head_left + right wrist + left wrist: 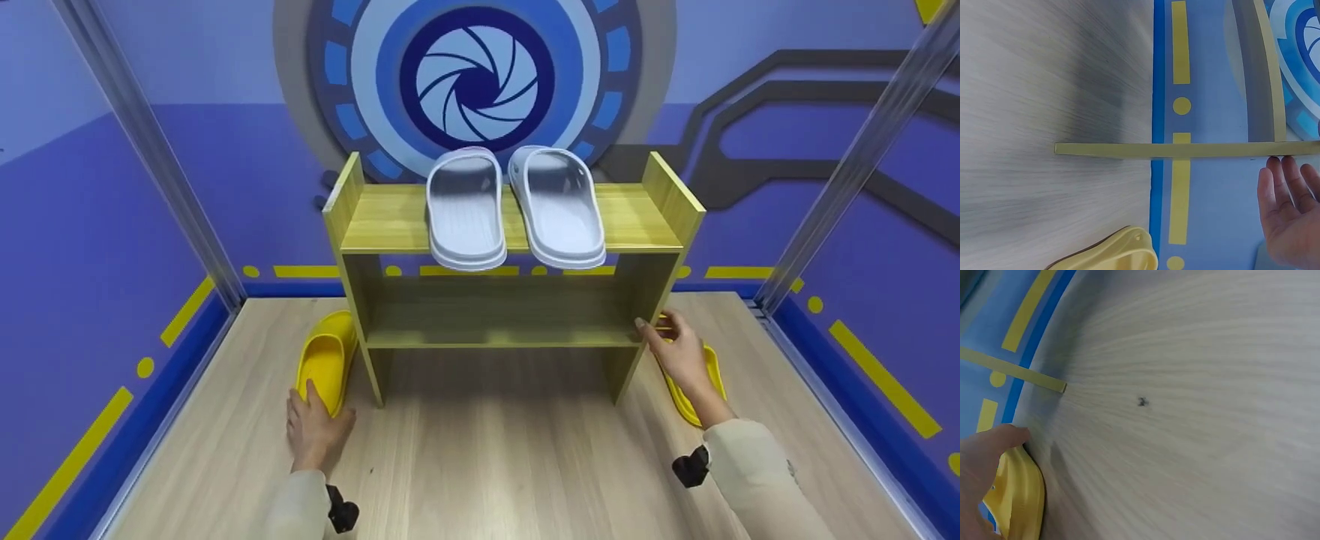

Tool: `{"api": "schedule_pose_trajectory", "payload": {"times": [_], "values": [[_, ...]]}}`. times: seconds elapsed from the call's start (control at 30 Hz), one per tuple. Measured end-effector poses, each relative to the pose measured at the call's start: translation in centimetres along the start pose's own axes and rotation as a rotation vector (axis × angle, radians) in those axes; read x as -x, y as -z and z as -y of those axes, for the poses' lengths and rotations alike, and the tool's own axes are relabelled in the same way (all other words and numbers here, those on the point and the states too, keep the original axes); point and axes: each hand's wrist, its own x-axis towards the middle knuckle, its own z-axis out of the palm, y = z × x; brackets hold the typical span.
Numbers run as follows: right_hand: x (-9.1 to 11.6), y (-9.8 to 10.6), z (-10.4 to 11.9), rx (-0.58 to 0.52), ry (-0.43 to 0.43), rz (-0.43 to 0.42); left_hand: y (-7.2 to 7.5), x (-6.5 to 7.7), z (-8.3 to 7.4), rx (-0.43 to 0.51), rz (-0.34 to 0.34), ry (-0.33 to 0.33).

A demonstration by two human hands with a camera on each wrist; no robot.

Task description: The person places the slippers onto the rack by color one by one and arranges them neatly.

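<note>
A yellow clog stands on the table to the left of a wooden shoe rack. My left hand holds this clog at its heel, one finger reaching over the rim and the thumb along its right side. At the rack's right side panel, my right hand grips the front edge between thumb and fingers. The right wrist view shows those fingertips against the panel's outer face. Partly hidden under my right forearm lies another yellow clog. Two pale grey clogs sit side by side on the top shelf, heels forward.
The rack stands on a wood-grain table, with a lower shelf across its middle. Blue patterned walls enclose the back and sides, with metal posts at the corners.
</note>
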Motion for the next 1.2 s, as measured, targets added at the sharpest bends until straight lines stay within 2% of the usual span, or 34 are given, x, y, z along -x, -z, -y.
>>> {"api": "schedule_pose_trajectory", "payload": {"times": [0.27, 0.57, 0.8, 1.07, 1.2], "values": [[-0.2, 0.1, 0.0, 0.003, 0.008, -0.001, -0.1, -0.4, 0.2, 0.081, -0.02, 0.065], [-0.1, 0.0, -0.1, 0.016, 0.013, -0.024, -0.1, -0.6, 0.4, 0.021, -0.067, 0.028], [0.1, -0.1, -0.1, -0.017, 0.023, -0.019, -0.3, -0.7, 0.4, 0.067, -0.066, 0.067], [0.1, -0.2, -0.1, 0.005, 0.019, -0.015, -0.2, -1.0, 0.3, 0.027, -0.128, 0.1], [0.1, -0.2, -0.2, 0.009, 0.03, -0.025, -0.2, -1.1, 0.2, 0.026, -0.121, 0.124]]}}
